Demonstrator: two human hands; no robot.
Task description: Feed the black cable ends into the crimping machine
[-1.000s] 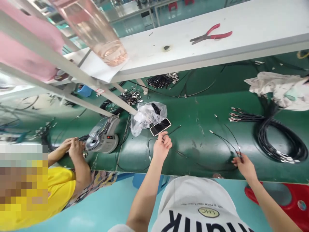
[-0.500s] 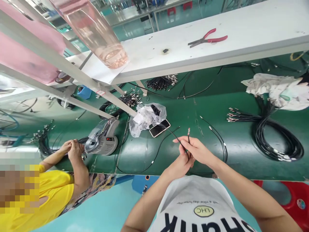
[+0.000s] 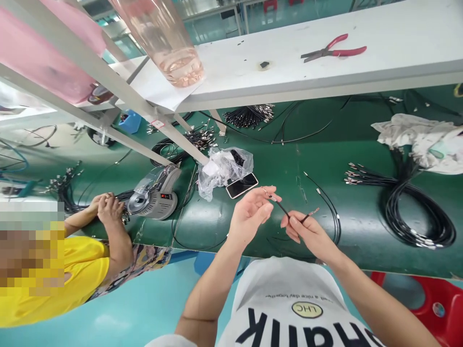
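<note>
My right hand [image 3: 307, 233] pinches a black cable [image 3: 282, 209] in front of my chest. One end with a copper-coloured tip sticks out to the right of its fingers. The cable's other end reaches up-left to my left hand [image 3: 249, 214], where its thin tip lies against the fingers. My left hand is open, with its palm up, its fingers stretched out and the thumb apart. Another black cable [image 3: 330, 200] with white tags curves on the green table just right of my hands. A phone [image 3: 241, 185] lies beyond my left hand.
A clear plastic bag [image 3: 226, 168] and a grey machine with a tape reel [image 3: 159, 205] are on the left. A coiled cable bundle [image 3: 392, 212] lies right. Above, a white shelf [image 3: 253, 79] carries red-handled pliers [image 3: 333, 50] and a bottle [image 3: 177, 58]. A co-worker in yellow [image 3: 85, 258] works left.
My hands were close together on the bent cable; now they are apart. My left hand has moved up and left and opened. My right hand has moved right and down with the cable.
</note>
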